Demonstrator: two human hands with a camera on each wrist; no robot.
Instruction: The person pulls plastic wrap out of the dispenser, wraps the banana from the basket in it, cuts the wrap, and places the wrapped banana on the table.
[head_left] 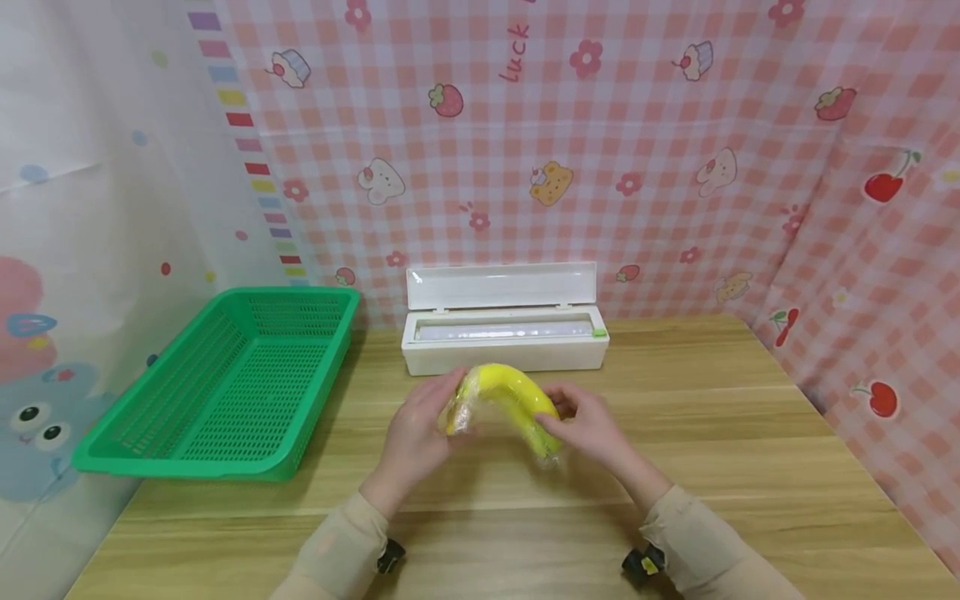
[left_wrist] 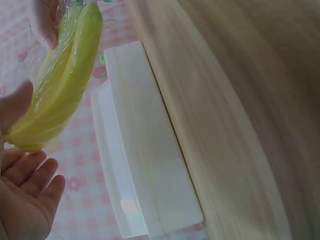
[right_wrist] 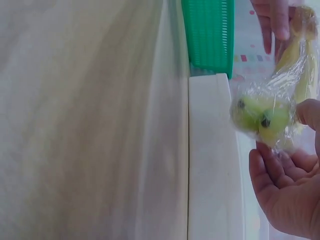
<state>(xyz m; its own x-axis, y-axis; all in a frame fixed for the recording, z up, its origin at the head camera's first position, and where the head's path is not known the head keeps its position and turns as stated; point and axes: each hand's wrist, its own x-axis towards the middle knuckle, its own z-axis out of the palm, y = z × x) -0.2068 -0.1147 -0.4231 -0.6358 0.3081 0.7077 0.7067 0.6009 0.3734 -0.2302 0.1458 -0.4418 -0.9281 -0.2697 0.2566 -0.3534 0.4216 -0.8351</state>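
Note:
A small bunch of yellow bananas (head_left: 504, 383), wrapped in clear cling film, is held above the table in front of me. Two dark-tipped greenish ends (right_wrist: 265, 120) show through the film in the right wrist view. My left hand (head_left: 420, 427) holds the bunch at its left end, with the thumb (left_wrist: 17, 104) on one side and the fingers beneath. At the other end my right hand (head_left: 588, 423) grips the bananas between thumb and fingers. Behind them stands a white cling film box (head_left: 502, 357) with its lid (head_left: 501, 285) raised.
A green plastic basket (head_left: 315, 417) with slotted walls sits on the left of the wooden table (head_left: 720, 467). A small green piece (head_left: 599, 332) is at the box's right end. Patterned cloth (head_left: 480, 142) hangs close behind and at both sides.

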